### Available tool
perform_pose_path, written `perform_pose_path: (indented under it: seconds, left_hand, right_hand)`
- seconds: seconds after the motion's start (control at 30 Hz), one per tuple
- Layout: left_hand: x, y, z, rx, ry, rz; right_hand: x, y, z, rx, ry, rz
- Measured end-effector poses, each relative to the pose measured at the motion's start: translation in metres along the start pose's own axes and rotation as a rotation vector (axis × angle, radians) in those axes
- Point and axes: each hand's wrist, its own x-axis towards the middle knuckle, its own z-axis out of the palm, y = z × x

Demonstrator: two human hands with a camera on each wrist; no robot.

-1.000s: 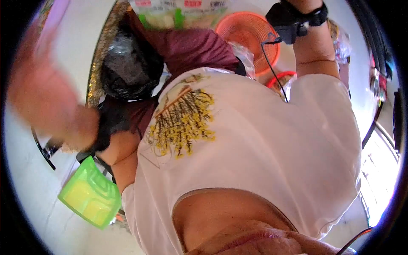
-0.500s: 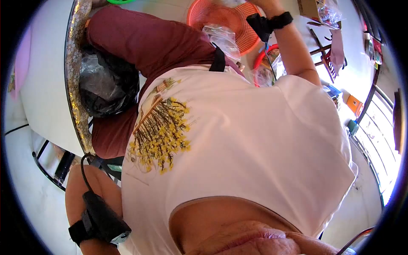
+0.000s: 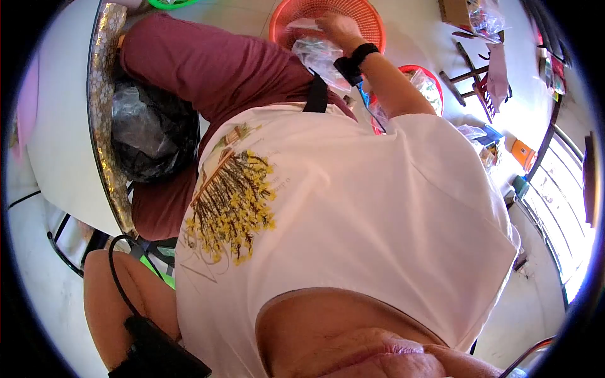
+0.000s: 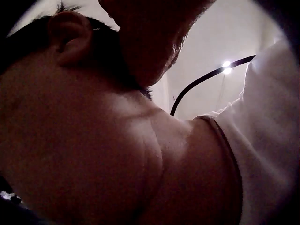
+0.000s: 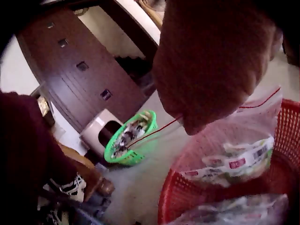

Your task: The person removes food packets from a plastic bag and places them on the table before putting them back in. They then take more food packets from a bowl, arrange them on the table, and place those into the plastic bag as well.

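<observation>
My right hand (image 5: 211,65) pinches the top edge of a clear zip bag (image 5: 218,140) with a red seal line. Packets with white, green and red print show in or through the bag. It hangs over an orange-red mesh basket (image 5: 286,129), and in the head view the right hand (image 3: 340,30) reaches over that basket too. Another clear plastic bag (image 3: 320,58) lies at the basket's near side. My left arm is bent up, and the left wrist view has the left hand (image 4: 154,37) beside my head and ear, its fingers hidden.
A black plastic bag (image 3: 154,132) lies by my lap, beside a gold-patterned table edge (image 3: 104,126). A second red basket (image 3: 430,75) holds clear bags. A green basket (image 5: 145,125) stands near a pale stool (image 5: 96,132). A cardboard box (image 3: 455,14) is at the far right.
My left hand, raised and blurred at the left a second ago, has gone up beside my head. The right hand has moved leftward over the orange-red basket. The head view has shifted.
</observation>
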Motion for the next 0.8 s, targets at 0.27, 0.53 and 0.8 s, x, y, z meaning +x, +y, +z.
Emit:
perform_pose_path:
  seconds: [0.27, 0.53, 0.8]
  left_hand:
    - [0.002, 0.01, -0.002, 0.043, 0.003, 0.002]
    - [0.002, 0.026, -0.006, 0.103, 0.028, 0.016]
    - [-0.001, 0.044, -0.009, 0.147, 0.049, 0.042]
  right_hand:
    - [-0.01, -0.031, 0.06, -0.09, -0.31, 0.04]
    - [-0.009, -0.028, 0.063, 0.017, -0.241, 0.055]
    - [0.0, -0.02, 0.045, 0.05, -0.251, 0.189]
